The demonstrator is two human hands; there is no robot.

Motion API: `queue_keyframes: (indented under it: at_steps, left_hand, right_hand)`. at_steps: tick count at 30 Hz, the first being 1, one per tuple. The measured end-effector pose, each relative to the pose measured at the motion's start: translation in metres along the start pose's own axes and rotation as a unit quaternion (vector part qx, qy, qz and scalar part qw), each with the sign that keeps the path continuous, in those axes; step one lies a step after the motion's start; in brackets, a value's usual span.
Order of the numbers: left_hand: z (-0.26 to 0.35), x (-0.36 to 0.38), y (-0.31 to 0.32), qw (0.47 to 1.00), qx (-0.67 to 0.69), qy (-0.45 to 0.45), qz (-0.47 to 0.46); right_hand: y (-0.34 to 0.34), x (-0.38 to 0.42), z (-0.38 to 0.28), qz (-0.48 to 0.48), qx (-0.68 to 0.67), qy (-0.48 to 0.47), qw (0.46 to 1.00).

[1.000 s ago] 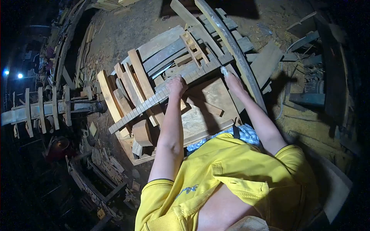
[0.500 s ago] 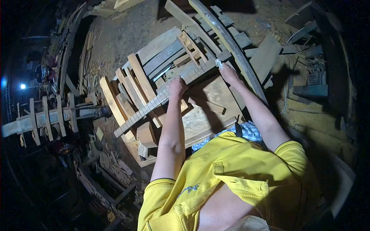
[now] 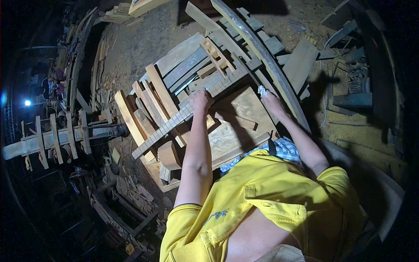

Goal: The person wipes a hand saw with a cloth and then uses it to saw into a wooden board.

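My left hand (image 3: pixel 202 100) is closed on a long, narrow wooden board (image 3: pixel 163 129) with evenly spaced cuts across it, pressing on it near its middle. The board lies at a slant over other timber. Beyond its upper right end, my right hand (image 3: pixel 273 105) is closed around a grip with white wrapping (image 3: pixel 262 91). It appears to belong to a saw, whose long thin dark blade (image 3: pixel 247 69) runs up and left across the board's end. The blade's teeth are too small to make out.
Beneath the board is a wide wooden bench top (image 3: pixel 235 131) with loose wood pieces. Upright planks (image 3: pixel 161 87) stand to the left. A long curved beam (image 3: pixel 262 52) lies close to my right arm. Clamped timber (image 3: pixel 56 136) is at far left, scraps (image 3: pixel 135 190) below it.
My right hand has drawn back toward my body and to the right, and more of the thin blade shows. My left hand stays on the board.
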State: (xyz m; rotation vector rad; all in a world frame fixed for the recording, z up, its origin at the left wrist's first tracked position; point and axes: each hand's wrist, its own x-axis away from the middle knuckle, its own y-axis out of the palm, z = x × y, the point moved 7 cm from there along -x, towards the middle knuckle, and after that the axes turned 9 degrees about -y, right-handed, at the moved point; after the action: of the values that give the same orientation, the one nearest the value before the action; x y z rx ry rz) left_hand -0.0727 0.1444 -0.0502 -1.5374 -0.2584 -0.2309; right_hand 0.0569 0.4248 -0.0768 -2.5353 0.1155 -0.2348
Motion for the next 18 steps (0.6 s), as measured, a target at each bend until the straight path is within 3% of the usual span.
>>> queue_keyframes:
  at_steps: [2,5,12,18]
  left_hand:
    - [0.001,0.001,0.001,1.000,-0.003,-0.001,-0.009]
    - [-0.001,0.000,0.003,1.000,-0.008,0.000,-0.015]
    - [-0.008,-0.007,0.017,0.999,-0.018,-0.004,-0.026]
    - [0.001,0.006,0.000,0.999,0.018,-0.011,-0.047]
  right_hand:
    - [0.005,0.002,0.003,-0.057,0.061,0.037,0.996]
    - [0.006,0.004,0.005,-0.062,0.047,0.046,0.996]
    - [0.007,0.006,0.003,-0.043,0.041,0.054,0.997]
    - [0.017,-0.059,-0.024,-0.017,0.042,-0.001,0.999]
